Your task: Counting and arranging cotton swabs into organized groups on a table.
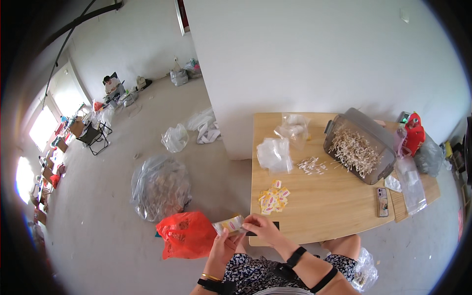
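Note:
A small clear plastic packet (229,224) with a yellow, white and pink card in it is held up between my hands, beside the table's near left corner. My left hand (225,250) grips its lower side, thumb on the front. The fingers of my right hand (261,229) pinch its right end. On the table, a pile of yellow and white cards (273,198) lies just beyond my right hand. Farther back are a loose heap of cotton swabs (311,166) and a tilted grey plastic bin (361,123) full of more cotton swabs (356,150).
Clear plastic bags (274,155) lie on the wooden table (329,211), with a phone (382,202) at its right. A red plastic bag (188,236) and a big clear bag (161,189) stand on the floor at left. Another person (112,84) sits far off beyond a folding chair (92,135).

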Demonstrator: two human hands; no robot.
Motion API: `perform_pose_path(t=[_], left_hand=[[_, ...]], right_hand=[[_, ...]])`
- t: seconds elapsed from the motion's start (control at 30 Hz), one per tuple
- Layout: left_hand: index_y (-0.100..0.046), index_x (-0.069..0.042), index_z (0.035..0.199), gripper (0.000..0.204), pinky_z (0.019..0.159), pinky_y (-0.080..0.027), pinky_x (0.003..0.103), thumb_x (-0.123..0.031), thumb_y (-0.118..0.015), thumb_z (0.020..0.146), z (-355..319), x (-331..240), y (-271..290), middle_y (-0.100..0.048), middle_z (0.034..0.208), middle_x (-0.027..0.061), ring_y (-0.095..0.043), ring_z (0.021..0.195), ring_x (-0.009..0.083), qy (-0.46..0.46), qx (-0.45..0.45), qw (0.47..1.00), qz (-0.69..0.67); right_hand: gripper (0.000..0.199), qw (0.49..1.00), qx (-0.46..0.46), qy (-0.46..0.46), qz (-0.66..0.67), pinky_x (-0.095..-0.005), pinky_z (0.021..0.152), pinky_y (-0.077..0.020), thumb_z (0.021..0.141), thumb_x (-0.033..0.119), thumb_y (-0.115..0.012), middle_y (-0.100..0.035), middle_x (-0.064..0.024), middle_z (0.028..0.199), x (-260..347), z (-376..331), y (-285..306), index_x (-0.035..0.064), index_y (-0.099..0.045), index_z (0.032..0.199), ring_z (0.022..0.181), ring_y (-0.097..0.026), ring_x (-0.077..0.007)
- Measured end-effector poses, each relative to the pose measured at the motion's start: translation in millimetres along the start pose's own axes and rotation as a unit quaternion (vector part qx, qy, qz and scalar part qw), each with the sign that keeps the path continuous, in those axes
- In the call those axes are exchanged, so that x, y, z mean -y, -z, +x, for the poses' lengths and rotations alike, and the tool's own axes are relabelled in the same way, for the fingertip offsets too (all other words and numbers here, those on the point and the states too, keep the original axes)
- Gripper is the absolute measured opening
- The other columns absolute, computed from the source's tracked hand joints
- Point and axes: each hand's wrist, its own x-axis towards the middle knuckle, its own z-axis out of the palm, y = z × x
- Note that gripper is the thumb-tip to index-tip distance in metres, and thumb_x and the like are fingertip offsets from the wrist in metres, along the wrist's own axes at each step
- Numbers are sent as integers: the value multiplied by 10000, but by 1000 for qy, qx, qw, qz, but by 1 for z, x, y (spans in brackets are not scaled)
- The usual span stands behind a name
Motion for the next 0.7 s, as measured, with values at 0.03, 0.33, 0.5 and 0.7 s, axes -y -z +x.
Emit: perform_pose_path(t=[0.03, 0.33, 0.5, 0.7], left_hand=[[-570, -36, 1302, 340, 1027, -522, 408, -153, -625, 988, -7, -3, -13, -645, 1283, 92, -632, 1182, 243, 28, 43, 998, 20], [-594, 39, 1267, 409, 964, -492, 272, -66, -736, 898, -19, 14, -99, -685, 1167, 57, -639, 1073, 119, -36, 160, 894, 417], [-671, -22, 923, 138, 582, -382, 221, -127, -755, 894, -17, 43, -130, -608, 745, -61, -480, 669, 1, 5, 129, 863, 489], [-677, -43, 884, 170, 523, -299, 221, -184, -771, 887, -25, 71, -157, -532, 670, -99, -396, 607, -8, -54, 166, 848, 500]], right_hand=[[151, 1000, -16, 13, 20, -260, 786, -502, 937, 128, -690, -665, -21, 923, 11, -8, 6, 13, -654, 1028, 866, -614, -96], [138, 989, -32, 77, -119, -252, 807, -494, 971, 140, -665, -635, 10, 947, 73, -84, 63, 25, -628, 1040, 884, -585, -70], [119, 951, -71, 207, -217, -308, 843, -520, 938, 85, -679, -664, -72, 972, 97, -127, 76, 22, -673, 1039, 925, -643, -173], [99, 930, -115, 234, -258, -336, 840, -521, 894, 56, -704, -654, -95, 1013, 104, -165, 95, 23, -725, 985, 927, -650, -247]])
